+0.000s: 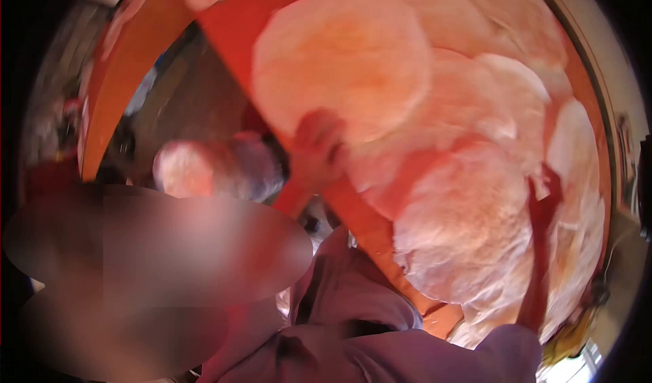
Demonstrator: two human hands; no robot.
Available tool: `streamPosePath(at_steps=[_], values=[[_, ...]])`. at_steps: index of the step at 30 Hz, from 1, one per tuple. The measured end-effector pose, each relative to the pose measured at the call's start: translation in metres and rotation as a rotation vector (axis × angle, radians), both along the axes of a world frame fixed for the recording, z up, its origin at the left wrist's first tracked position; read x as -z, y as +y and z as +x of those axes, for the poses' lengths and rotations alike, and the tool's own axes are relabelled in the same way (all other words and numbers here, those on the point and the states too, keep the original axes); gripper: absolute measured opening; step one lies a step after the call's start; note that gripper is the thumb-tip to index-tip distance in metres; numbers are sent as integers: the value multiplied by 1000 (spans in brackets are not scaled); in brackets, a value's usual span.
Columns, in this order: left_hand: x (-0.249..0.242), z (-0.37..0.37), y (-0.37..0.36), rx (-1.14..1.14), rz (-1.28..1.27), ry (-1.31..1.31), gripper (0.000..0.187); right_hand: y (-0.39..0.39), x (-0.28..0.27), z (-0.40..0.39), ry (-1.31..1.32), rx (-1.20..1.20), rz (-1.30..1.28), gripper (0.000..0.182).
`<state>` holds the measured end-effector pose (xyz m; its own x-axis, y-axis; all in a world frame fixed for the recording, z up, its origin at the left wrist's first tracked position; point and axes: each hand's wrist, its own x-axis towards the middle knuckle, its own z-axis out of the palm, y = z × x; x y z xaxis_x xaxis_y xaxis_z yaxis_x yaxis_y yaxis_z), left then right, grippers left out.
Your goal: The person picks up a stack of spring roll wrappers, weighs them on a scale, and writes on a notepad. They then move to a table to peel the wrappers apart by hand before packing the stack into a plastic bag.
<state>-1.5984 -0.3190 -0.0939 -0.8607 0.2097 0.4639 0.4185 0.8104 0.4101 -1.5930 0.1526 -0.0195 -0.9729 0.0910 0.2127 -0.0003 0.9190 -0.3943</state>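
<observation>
Large, thin round flatbreads lie overlapping across a red-orange surface. My left hand (318, 145) is at the lower edge of a broad pale flatbread (343, 53), near the surface's border. Motion smears its fingers, so I cannot make out whether they pinch that edge. Farther right, my right hand (545, 191) reaches over the spread, thumb and fingers apart, beside a wrinkled flatbread (468, 227). A light patch shows between them, seemingly part of the flatbreads beneath.
The red-orange surface (234, 26) shows along its left border. Another orange strip (129, 77) curves along the left, with pale rounds at its top. A shiny, blurred bundle (193, 169) is near my left forearm. Blurred patches cover the lower left. A wall runs along the right.
</observation>
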Motion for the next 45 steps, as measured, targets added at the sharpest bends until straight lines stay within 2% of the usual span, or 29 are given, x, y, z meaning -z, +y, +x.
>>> streamPosePath(at_steps=[2,3,5,7,11,13,15,18,21,22,23,24,25,26,27,28,29,30,31,33,34,37,40,41,43,44,45], values=[[2,6,0,-44,58,36,32,-104,-1,13,27,-364,-38,41],[6,13,-2,-72,89,75,30,-141,3,23,-69,-498,-82,44],[-6,48,-4,-173,192,65,29,-201,8,43,-95,-754,140,53],[-13,111,-21,-288,281,21,30,-241,16,66,-205,-826,175,56],[9,278,-69,-549,375,-142,32,-248,43,83,-75,-934,361,64],[29,382,-90,-810,421,-319,31,-253,32,78,-232,-929,472,67],[26,467,-107,-1055,345,-326,29,-255,32,75,-246,-958,519,69],[10,566,-107,-1458,266,-430,27,-265,28,70,-295,-964,691,61],[26,640,-69,-1955,263,-361,34,-324,12,80,-315,-1077,684,47],[44,667,-48,-2153,298,-309,37,-351,21,97,-135,-1200,419,32],[63,694,-27,-2347,329,-251,40,-394,15,120,-128,-1383,266,26],[85,729,-6,-2438,434,-299,44,-432,5,151,-423,-1361,114,24],[109,765,15,-2524,543,-343,49,-452,23,177,-684,-1314,-38,21],[112,774,25,-2601,660,-391,53,-487,29,211,-812,-1388,-179,17],[119,779,34,-2649,670,-381,53,-518,22,244,-1056,-1410,-193,17],[115,777,33,-2698,678,-372,53,-524,64,267,-1217,-1482,-220,18],[109,775,29,-2748,681,-364,54,-551,57,300,-1145,-1651,-246,20],[105,774,26,-2799,681,-350,54,-561,74,329,-1176,-1668,-300,25],[105,771,23,-2741,1032,-117,51,-569,100,352,-1200,-1684,-358,31],[104,766,28,-2457,1686,340,45,-583,127,382,-1162,-1642,-239,38],[86,752,19,-2525,1691,354,40,-586,137,391,-1140,-1614,-179,43],[65,754,23,-2542,1653,306,40,-591,157,401,-1386,-1354,-133,47],[38,751,29,-2504,1452,240,34,-596,130,400,-1230,-1277,-188,42],[24,748,32,-2375,1444,308,27,-604,119,396,-1350,-1182,-216,40],[-15,725,21,-2267,1404,480,19,-619,100,393,-1589,-978,-288,35],[-28,720,15,-2188,1429,562,18,-633,100,379,-1980,-1047,-277,29],[-38,714,8,-2110,1446,642,18,-636,103,376,-1945,-1109,-343,30]])
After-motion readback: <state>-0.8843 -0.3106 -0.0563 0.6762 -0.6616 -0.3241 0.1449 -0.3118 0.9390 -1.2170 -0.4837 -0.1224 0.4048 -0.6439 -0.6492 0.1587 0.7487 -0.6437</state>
